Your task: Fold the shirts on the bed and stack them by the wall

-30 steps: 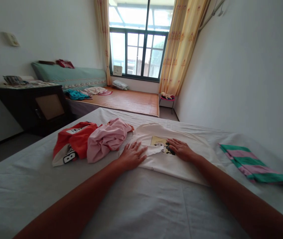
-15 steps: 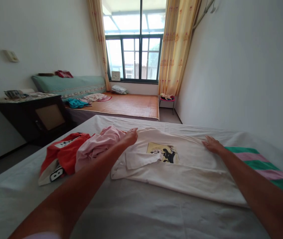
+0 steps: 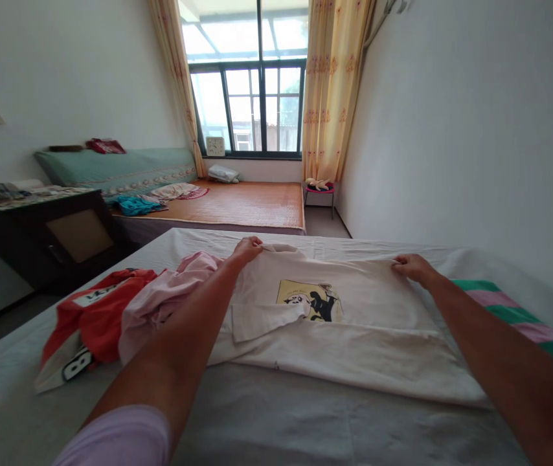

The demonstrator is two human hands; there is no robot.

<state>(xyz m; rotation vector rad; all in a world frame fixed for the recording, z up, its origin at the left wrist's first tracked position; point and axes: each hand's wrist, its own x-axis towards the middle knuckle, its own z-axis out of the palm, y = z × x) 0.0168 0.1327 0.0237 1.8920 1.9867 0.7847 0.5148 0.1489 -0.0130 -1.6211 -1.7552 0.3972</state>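
A white T-shirt [image 3: 368,298] with a yellow and black print lies partly folded on a pale sheet [image 3: 276,427], its near part turned over and a sleeve lying across the print. At the shirt's far edge, by the collar, my left hand [image 3: 247,249] pinches the cloth. My right hand [image 3: 413,266] grips the same far edge farther right, fingers closed on it. The edge between both hands is slightly lifted. Left of the shirt are a crumpled pink garment [image 3: 160,298] and a red garment [image 3: 96,307] with white patches. My left forearm hides part of the pink one.
A green and pink striped cloth [image 3: 504,310] lies at the right. Beyond the sheet stand a bed with a brown mat [image 3: 247,200], a dark cabinet [image 3: 53,226] and a small stool [image 3: 320,189]. A white wall [image 3: 451,142] bounds the right side.
Both hands have closed on the shirt's far edge; the right hand's fingers were spread on it before. That edge is now raised a little. The view has shifted slightly to the right.
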